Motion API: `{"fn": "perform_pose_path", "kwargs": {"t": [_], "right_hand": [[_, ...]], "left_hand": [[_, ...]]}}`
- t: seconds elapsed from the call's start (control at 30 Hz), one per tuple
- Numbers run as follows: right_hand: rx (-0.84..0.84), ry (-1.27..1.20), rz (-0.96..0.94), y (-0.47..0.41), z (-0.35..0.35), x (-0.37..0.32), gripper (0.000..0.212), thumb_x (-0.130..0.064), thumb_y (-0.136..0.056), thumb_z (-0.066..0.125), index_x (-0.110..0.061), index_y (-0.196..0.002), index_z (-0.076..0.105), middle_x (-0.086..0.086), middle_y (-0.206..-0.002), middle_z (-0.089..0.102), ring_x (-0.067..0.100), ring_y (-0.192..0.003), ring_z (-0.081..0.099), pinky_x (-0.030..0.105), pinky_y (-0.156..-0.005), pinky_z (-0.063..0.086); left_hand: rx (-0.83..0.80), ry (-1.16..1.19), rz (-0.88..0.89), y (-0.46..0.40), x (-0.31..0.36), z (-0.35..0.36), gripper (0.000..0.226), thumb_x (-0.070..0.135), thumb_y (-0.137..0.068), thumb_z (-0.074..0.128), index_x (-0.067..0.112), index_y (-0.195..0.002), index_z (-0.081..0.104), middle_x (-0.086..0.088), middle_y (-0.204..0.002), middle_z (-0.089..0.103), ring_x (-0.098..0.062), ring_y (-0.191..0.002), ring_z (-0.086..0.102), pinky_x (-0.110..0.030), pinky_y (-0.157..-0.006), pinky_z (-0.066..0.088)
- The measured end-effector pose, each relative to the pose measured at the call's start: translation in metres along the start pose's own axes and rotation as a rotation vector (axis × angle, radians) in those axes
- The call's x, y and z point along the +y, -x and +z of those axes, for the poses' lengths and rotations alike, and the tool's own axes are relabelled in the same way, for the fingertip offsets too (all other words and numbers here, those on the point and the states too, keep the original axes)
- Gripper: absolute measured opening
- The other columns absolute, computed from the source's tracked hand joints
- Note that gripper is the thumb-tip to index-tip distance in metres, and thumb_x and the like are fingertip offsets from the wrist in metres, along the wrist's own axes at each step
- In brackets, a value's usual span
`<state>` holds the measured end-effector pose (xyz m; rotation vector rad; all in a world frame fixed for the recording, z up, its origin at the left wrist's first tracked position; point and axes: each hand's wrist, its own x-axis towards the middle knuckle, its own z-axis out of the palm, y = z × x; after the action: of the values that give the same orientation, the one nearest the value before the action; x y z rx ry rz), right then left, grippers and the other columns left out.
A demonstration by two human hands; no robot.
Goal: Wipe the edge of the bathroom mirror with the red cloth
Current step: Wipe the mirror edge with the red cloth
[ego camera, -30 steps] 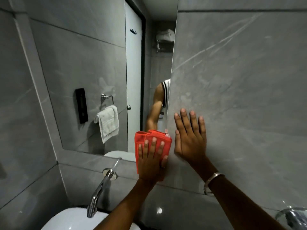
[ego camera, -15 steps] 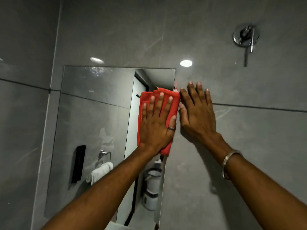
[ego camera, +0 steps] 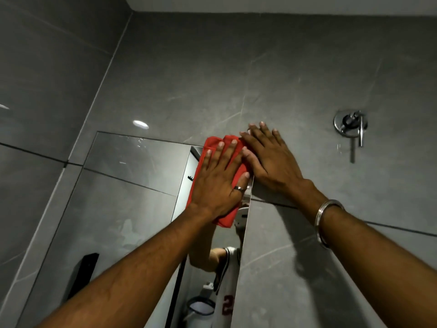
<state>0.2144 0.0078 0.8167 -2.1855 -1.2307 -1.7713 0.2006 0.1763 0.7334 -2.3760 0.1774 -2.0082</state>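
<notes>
The mirror (ego camera: 123, 197) is set into the grey tiled wall, its right edge running down the middle of the view. The folded red cloth (ego camera: 225, 216) lies flat against the mirror's top right corner. My left hand (ego camera: 218, 183) presses on the cloth with fingers spread, a ring on one finger. My right hand (ego camera: 269, 159) lies flat on the wall tile just right of the mirror's edge, its thumb side touching the cloth; a metal bangle sits on that wrist.
A chrome wall valve (ego camera: 351, 125) with a lever sticks out of the tile to the upper right. The mirror reflects a black holder (ego camera: 82, 273), a doorway and a person's torso. The ceiling edge runs along the top.
Both hands and the cloth have slid up the mirror's right edge, from near the basin to the top corner. The view has tilted upward with them.
</notes>
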Motion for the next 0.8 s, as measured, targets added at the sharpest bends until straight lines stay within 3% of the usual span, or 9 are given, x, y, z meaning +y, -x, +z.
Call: {"fn": "perform_pose_path", "kwargs": {"t": [0.17,0.37,0.5,0.8], "right_hand": [[-0.086,0.041,-0.136,-0.042,0.002,-0.012,0.062,-0.053,-0.107,0.021,-0.033,-0.166,0.020,-0.003,-0.176,0.012,0.016,-0.164,-0.001,0.044,-0.134,-0.002],[-0.164,0.096,-0.232,-0.091,0.009,-0.030,0.068,-0.061,-0.103,0.008,-0.037,-0.166,0.011,-0.008,-0.177,0.000,0.014,-0.163,-0.009,0.048,-0.134,-0.005],[-0.182,0.190,-0.340,-0.135,0.026,-0.054,0.064,-0.061,-0.107,0.010,-0.039,-0.166,0.010,-0.008,-0.176,-0.003,0.016,-0.164,-0.010,0.051,-0.133,-0.007],[-0.148,0.321,-0.483,-0.191,0.077,-0.111,0.068,-0.065,-0.102,0.002,-0.040,-0.166,0.004,-0.007,-0.176,-0.003,0.020,-0.164,-0.007,0.056,-0.130,-0.011]], "left_hand": [[0.033,-0.032,-0.104,0.000,-0.054,-0.007,0.073,0.062,-0.101,0.009,0.029,-0.163,-0.010,0.001,-0.173,-0.016,-0.019,-0.159,-0.019,-0.048,-0.132,-0.007],[0.068,-0.056,-0.190,0.015,-0.117,-0.023,0.069,0.061,-0.100,0.007,0.035,-0.159,-0.018,0.006,-0.171,-0.020,-0.015,-0.157,-0.025,-0.036,-0.126,-0.021],[0.094,-0.078,-0.218,0.019,-0.153,-0.030,0.067,0.060,-0.100,0.009,0.040,-0.156,-0.023,0.009,-0.170,-0.022,-0.012,-0.156,-0.027,-0.029,-0.121,-0.027],[0.076,-0.010,-0.291,0.034,-0.238,-0.055,0.071,0.055,-0.099,0.017,0.033,-0.162,-0.009,0.009,-0.172,-0.013,-0.013,-0.158,-0.020,-0.045,-0.132,-0.008]]}}
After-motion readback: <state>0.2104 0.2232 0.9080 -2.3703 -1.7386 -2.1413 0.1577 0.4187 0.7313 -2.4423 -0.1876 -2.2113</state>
